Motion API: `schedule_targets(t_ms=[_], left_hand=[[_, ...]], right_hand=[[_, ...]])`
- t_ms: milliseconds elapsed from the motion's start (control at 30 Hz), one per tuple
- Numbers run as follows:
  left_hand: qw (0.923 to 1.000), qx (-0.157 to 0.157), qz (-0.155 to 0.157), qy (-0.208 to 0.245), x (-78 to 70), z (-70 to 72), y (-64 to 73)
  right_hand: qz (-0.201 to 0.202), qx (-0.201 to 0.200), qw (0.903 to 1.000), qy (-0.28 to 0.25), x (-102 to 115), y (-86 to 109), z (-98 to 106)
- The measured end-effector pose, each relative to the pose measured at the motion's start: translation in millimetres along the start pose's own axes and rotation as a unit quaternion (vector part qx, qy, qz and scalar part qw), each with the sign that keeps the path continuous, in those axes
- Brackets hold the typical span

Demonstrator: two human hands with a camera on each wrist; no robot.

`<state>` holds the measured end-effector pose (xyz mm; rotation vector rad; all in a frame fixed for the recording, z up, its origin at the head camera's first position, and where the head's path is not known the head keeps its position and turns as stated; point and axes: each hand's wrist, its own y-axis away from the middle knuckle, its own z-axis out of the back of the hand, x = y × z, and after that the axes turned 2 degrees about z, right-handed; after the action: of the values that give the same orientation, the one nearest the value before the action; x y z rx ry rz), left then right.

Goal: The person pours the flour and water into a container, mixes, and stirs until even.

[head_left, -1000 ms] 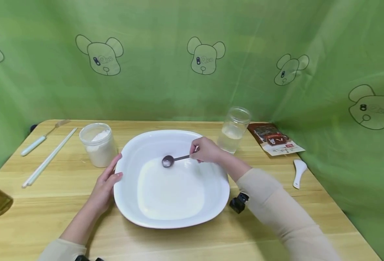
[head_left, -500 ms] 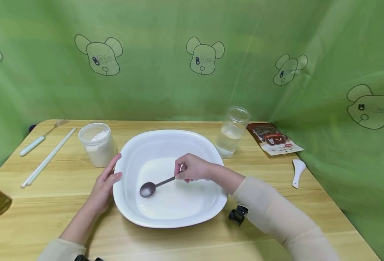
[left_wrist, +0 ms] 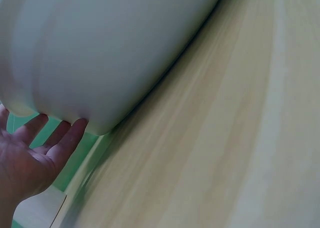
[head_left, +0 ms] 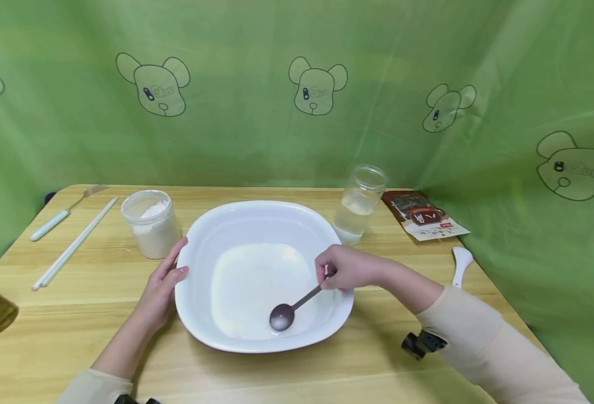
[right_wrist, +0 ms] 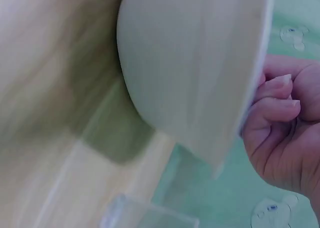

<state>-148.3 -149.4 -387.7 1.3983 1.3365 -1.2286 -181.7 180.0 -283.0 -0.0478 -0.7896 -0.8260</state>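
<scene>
Gripping a dark brown spoon [head_left: 282,317] by the end of its handle, the right hand [head_left: 352,266] hangs over the right side of a large white basin [head_left: 260,345], its fingers curled in tightly around the handle. In the right wrist view those curled fingers show beside the rim, while the spoon is hidden by the wall. The left hand [head_left: 161,286] steadies the basin's left side: its fingers are spread and fairly straight, with fingertips against the outer wall and the thumb at the rim.

The spoon slants down from the hand, and its round bowl lies low inside the basin, near the front edge and right of the middle, with a pale gleam in its hollow. The basin is a rounded square, glossy and smooth, with sloping walls and a flat bottom; whether any liquid lies in it I cannot tell. It sits at the middle of the wooden worktop [head_left: 256,384].

Just left of it stands a clear jar of white powder [head_left: 155,235], and near its far right corner a tilted-looking glass jar [head_left: 355,213] partly filled with clear liquid. A red-brown packet [head_left: 420,216] lies flat beside that.
</scene>
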Motion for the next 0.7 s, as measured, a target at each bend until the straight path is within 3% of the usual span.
schedule_targets(t_ms=[267, 467, 700], left_hand=[[1.0, 0.001, 0.002, 0.006, 0.4, 1.0, -0.2], [1.0, 0.0, 0.003, 0.005, -0.1, 0.6, -0.1], [0.9999, 0.002, 0.002, 0.014, 0.0, 0.5, -0.2]], right_hand=[[-0.042, -0.096, 0.9939, 0.036, -12, -0.2, 17], [-0.09, -0.149, 0.9833, 0.054, -15, -23.7, 20], [-0.125, -0.179, 0.976, -0.001, -15, -57.8, 16]])
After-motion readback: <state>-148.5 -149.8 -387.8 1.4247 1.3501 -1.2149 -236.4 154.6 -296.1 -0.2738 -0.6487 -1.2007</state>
